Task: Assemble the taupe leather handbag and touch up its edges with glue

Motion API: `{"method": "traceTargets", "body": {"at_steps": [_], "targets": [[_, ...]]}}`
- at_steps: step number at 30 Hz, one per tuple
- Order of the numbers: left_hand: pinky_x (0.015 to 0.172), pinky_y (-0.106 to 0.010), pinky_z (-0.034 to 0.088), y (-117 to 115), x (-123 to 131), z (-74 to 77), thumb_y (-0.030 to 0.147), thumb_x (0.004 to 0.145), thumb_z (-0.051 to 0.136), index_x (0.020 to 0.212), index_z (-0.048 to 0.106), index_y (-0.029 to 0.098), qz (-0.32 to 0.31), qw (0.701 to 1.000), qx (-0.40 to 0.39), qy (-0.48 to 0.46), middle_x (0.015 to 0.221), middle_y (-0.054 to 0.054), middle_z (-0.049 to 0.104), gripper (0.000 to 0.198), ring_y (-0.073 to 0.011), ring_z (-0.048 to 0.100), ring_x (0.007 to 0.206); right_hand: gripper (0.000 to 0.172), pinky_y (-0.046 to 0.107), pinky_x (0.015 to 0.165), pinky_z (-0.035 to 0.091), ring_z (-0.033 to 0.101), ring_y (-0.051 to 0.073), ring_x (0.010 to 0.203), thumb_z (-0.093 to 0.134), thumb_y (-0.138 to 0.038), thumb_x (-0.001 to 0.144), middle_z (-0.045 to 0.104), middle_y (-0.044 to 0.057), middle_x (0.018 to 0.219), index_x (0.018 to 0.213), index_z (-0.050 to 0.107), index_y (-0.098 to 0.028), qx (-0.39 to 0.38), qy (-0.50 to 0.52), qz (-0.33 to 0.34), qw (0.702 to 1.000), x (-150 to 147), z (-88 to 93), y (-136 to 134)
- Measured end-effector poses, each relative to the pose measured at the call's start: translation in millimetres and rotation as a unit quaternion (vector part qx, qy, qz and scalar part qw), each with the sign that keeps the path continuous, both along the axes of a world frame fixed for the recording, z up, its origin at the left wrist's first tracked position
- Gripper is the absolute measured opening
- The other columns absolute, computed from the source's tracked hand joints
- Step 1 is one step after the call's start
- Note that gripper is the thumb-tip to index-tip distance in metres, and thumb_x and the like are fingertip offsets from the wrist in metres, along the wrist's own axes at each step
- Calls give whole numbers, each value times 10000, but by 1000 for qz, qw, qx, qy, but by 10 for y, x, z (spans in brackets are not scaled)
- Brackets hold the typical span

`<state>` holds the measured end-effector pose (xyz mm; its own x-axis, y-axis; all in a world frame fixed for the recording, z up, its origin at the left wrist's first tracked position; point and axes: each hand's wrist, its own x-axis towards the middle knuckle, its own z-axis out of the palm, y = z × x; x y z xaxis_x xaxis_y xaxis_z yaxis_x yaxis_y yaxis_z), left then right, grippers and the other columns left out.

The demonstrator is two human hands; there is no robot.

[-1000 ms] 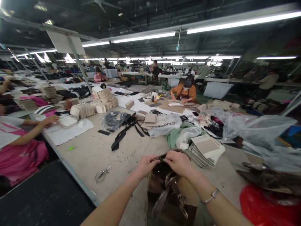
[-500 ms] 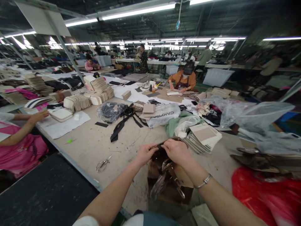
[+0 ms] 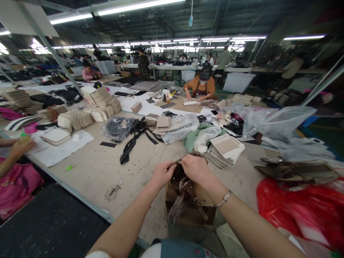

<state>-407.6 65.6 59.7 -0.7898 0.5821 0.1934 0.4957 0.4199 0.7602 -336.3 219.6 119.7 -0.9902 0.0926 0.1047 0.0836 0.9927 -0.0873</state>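
Note:
A brown bag stands at the table's near edge, right in front of me. My left hand pinches its upper rim on the left. Close beside it, my right hand grips the same rim, with the fingertips of both hands almost meeting. Below my hands a brown strap with a metal buckle hangs over the bag, next to a piece of clear plastic wrap. My fingers and the folds hide part of the rim. Scissors lie on the table to the left.
Behind the bag sits a stack of beige panels. Black straps, a plastic-wrapped bundle and a printed white bag lie farther back. Red plastic is at the right. Co-workers sit at the left and across the table.
The view has turned slightly to the right, so the surroundings shift left. Both hands keep their grip on the bag's rim. The co-worker's hand at left has drawn back from the beige panels.

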Motion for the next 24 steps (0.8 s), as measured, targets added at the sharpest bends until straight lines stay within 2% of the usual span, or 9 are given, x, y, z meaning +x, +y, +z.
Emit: {"method": "traceTargets", "body": {"at_steps": [8, 11, 15, 19, 24], "targets": [[768, -273, 527, 60, -11, 50, 346, 873, 525, 1028, 723, 230, -15, 1000, 3, 17, 954, -10, 744, 277, -184, 678, 811, 373, 252, 667, 430, 636, 171, 829, 393, -419, 956, 682, 77, 903, 877, 680, -195, -8, 8, -30, 1000, 33, -5, 89], [750, -271, 517, 44, -22, 35, 337, 884, 498, 996, 729, 220, 2, 999, -23, 25, 906, -11, 747, 282, -180, 672, 778, 297, 247, 671, 409, 614, 160, 842, 494, -467, 912, 661, 46, 933, 895, 657, -219, -28, 37, -20, 999, 91, -13, 158], [739, -257, 500, 35, -34, 12, 331, 890, 487, 964, 730, 213, 17, 998, -40, 35, 862, -13, 742, 280, -174, 663, 764, 184, 245, 666, 373, 585, 156, 832, 613, -403, 855, 641, 18, 895, 907, 631, -227, -33, 52, 11, 998, 158, -20, 282], [723, -248, 481, 47, -44, -2, 338, 895, 482, 930, 727, 211, 15, 998, -48, 49, 822, -15, 731, 278, -167, 650, 748, 174, 251, 694, 362, 587, 159, 868, 549, -349, 906, 657, 18, 867, 858, 664, -229, -26, 30, 38, 999, 177, -22, 378], [672, -233, 454, 40, -52, -10, 349, 895, 478, 857, 720, 198, 10, 998, -51, 48, 745, -9, 705, 288, -154, 625, 710, 257, 249, 701, 370, 602, 161, 881, 466, -370, 947, 682, 33, 891, 903, 677, -231, -23, 8, 10, 1000, 151, 8, 376]]}}
